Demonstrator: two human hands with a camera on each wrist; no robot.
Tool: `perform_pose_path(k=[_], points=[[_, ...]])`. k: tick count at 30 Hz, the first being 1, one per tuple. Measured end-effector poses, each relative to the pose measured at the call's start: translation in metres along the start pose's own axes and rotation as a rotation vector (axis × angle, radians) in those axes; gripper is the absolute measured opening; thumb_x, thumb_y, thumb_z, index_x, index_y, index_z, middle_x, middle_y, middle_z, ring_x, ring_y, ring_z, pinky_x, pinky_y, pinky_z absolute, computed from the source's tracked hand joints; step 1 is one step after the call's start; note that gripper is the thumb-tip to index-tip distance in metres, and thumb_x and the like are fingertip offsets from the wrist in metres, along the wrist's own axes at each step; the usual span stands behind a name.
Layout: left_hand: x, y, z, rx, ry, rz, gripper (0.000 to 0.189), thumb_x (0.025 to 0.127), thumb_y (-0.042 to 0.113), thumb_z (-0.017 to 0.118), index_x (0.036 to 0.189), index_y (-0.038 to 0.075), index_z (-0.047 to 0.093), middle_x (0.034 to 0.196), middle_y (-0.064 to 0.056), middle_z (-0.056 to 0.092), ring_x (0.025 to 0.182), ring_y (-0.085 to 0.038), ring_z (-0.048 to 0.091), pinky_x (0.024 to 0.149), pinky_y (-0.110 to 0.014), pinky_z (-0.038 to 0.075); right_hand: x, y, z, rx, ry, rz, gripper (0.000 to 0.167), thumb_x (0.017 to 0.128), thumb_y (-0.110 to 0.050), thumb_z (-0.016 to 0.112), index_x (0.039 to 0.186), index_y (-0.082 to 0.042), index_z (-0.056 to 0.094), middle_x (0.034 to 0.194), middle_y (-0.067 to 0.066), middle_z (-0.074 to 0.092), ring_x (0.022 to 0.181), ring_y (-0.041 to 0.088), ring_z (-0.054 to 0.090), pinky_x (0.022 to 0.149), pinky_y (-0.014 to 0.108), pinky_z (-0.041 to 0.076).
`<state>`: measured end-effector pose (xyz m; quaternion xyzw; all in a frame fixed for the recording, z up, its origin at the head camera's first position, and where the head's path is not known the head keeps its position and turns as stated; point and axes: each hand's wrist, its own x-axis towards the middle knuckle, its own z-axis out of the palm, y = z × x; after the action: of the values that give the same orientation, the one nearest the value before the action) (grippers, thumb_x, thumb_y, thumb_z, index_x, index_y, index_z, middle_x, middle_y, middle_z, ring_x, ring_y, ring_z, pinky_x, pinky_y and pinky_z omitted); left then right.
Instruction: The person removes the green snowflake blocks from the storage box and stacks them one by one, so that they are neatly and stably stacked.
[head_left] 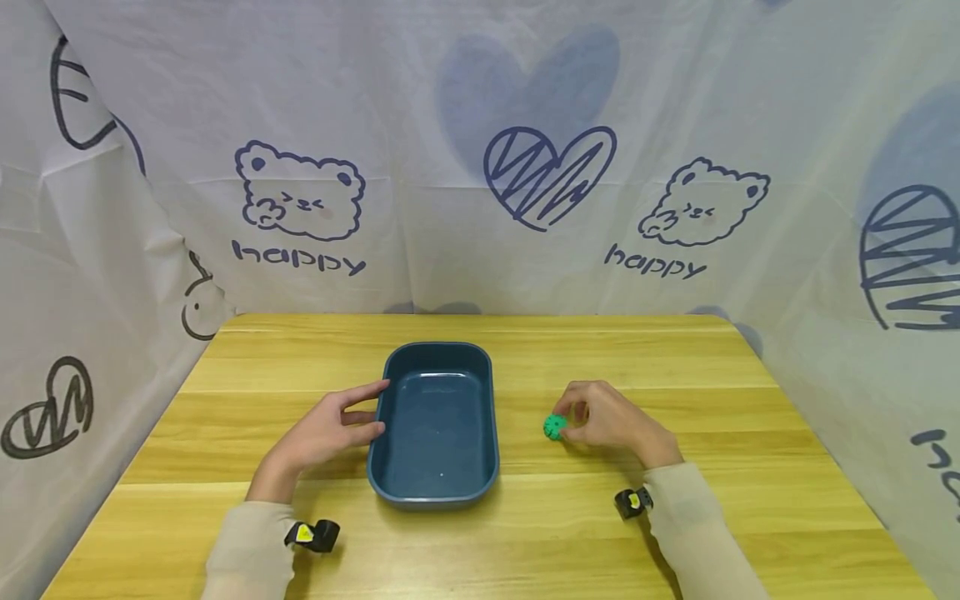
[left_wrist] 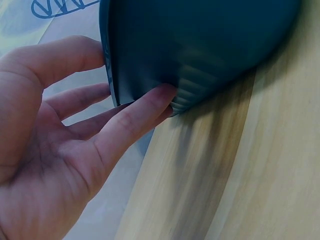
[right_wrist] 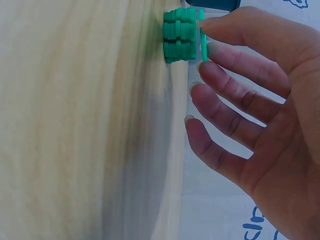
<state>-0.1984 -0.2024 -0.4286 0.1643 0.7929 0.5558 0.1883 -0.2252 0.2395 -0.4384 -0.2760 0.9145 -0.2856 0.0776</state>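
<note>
A dark blue rectangular bin point(head_left: 435, 433) with rounded corners stands on the table. My left hand point(head_left: 333, 429) is at its left side, fingers spread and fairly straight, their tips touching the rim and outer wall; the left wrist view shows the thumb point(left_wrist: 132, 117) lying against that wall. To the bin's right, my right hand point(head_left: 603, 421) pinches a thin green notched disc point(right_wrist: 203, 37) between thumb and fingertips. A short stack of green notched discs point(right_wrist: 179, 35) rests on the table just below it, with a narrow gap between. From above, the green pieces point(head_left: 555, 427) overlap.
The wooden table point(head_left: 637, 350) has light yellow grain. White cloth point(head_left: 420, 208) printed with bears and hearts hangs behind and at both sides. Each wrist carries a small black camera, one on the left sleeve point(head_left: 251, 542), one on the right sleeve point(head_left: 690, 517).
</note>
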Motion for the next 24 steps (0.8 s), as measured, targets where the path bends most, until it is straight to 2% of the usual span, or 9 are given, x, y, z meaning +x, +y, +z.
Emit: perform_pose_path(k=[24], points=[[-0.0008, -0.0004, 0.0009, -0.01, 0.0, 0.005, 0.07, 0.1, 0.012, 0.066, 0.16, -0.001, 0.032, 0.165, -0.029, 0.032, 0.14, -0.049, 0.051, 0.096, -0.036, 0.062, 0.0002, 0.0033, 0.0024, 0.003, -0.004, -0.018, 0.014, 0.086, -0.015, 0.083, 0.1, -0.014, 0.08, 0.097, -0.002, 0.072, 0.074, 0.007, 0.059, 0.066, 0.021, 0.054]])
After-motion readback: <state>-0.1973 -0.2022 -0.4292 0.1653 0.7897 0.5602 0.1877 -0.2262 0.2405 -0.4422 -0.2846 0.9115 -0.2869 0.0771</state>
